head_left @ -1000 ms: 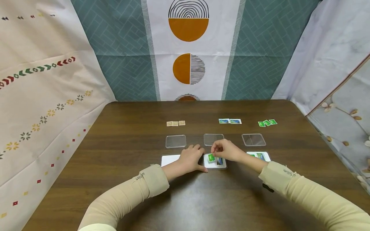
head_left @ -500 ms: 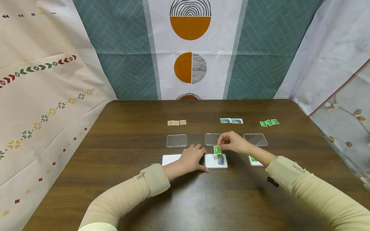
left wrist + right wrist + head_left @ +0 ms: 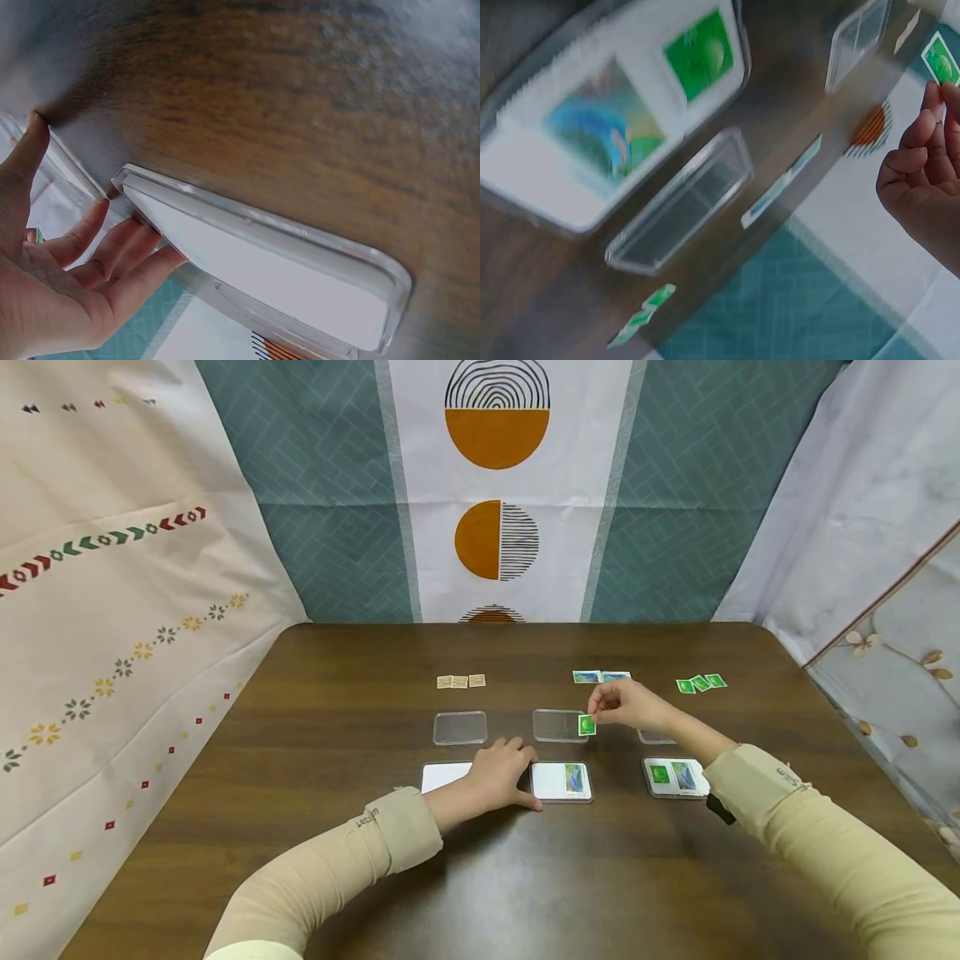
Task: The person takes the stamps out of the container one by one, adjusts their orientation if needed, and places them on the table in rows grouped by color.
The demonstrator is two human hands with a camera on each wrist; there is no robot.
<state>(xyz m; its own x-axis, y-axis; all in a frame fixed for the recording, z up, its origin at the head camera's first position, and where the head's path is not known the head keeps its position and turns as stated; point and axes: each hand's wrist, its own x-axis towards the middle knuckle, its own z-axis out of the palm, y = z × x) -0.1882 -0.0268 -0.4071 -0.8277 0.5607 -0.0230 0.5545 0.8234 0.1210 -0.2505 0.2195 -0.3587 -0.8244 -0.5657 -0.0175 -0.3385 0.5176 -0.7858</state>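
In the head view my right hand [image 3: 628, 705] pinches a green stamp [image 3: 586, 725] by its edge, raised over the clear lid behind the middle case. The right wrist view also has this stamp [image 3: 941, 61] between thumb and finger. My left hand [image 3: 495, 777] spreads around the left end of the middle white case [image 3: 551, 785], index fingertip at its far corner and thumb at its near one. A blue landscape stamp [image 3: 575, 778] lies on that case's right half. Partly behind the left hand is a plain white case [image 3: 444, 775].
The right case [image 3: 660, 789] bears a green stamp and a landscape stamp. Clear lids [image 3: 460, 727] lie in a row behind the cases. Farther back are tan stamps [image 3: 461, 682], landscape stamps [image 3: 587, 677] and green stamps [image 3: 701, 683]. Cloth hangs around the table.
My right hand has lifted the green stamp off the middle case and carried it back and to the right. The left hand has stayed at the case's left end.
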